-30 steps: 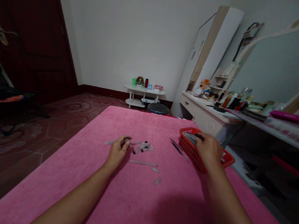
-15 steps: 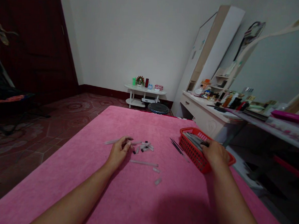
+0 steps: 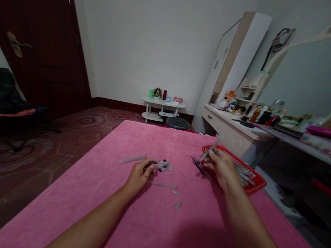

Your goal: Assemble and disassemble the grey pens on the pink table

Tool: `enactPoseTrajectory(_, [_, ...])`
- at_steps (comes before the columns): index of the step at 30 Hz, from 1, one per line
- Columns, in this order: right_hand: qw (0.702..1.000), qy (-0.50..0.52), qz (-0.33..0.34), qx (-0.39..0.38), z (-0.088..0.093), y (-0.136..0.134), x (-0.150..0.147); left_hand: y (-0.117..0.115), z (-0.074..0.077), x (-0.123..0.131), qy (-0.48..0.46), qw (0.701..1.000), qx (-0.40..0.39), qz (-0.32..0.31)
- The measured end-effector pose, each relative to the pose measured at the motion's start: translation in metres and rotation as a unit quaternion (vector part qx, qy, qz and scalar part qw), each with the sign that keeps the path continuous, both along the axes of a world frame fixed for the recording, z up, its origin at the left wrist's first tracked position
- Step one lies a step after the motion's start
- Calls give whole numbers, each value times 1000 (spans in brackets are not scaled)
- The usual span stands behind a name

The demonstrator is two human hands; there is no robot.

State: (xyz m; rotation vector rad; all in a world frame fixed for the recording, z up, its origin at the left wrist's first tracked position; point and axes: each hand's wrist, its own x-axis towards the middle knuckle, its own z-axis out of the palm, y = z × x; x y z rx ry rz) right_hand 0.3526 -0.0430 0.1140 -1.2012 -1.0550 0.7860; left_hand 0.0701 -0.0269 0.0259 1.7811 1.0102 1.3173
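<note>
My right hand is closed on a slim, pale pen barrel, held slanted over the near-left rim of a red plastic basket. Inside the basket lie several more pale barrels. Dark thin refills rest on the cloth just left of the basket. My left hand has its fingers curled together beside a small pile of clear pen caps with black parts; whatever sits between its fingertips is too small to make out. Behind that hand lie clear tubes, and nearer me another tube.
Two short clear pieces, a nearer one and a farther one, lie on the pink cloth. A dressing table with bottles stands beyond the basket. A folding chair is at left, and a low white stand is by the wall.
My right hand has lifted a pen barrel out of the basket and moved left with it. My left hand stays at the caps, its fingers still curled. The whole view has shifted slightly.
</note>
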Motion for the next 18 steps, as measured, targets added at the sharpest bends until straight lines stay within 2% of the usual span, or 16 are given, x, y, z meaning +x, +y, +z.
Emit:
enactPoseTrajectory(2, [997, 41, 61, -13, -1, -4, -27, -6, 3, 4, -8, 999, -14, -50])
enactPoseTrajectory(5, [994, 57, 93, -19, -7, -11, -60, -13, 5, 10, -10, 992, -20, -121])
enactPoseTrajectory(9, [989, 54, 132, -27, -21, -17, -88, -18, 6, 14, -10, 986, -19, -165])
enactPoseTrajectory(13, [983, 43, 176, -37, -27, -22, -98, -16, 4, 16, -36, 989, -40, -140])
enactPoseTrajectory(18, [991, 4, 134, 4, -15, -23, -89, -12, 5, 14, -6, 997, -38, -66])
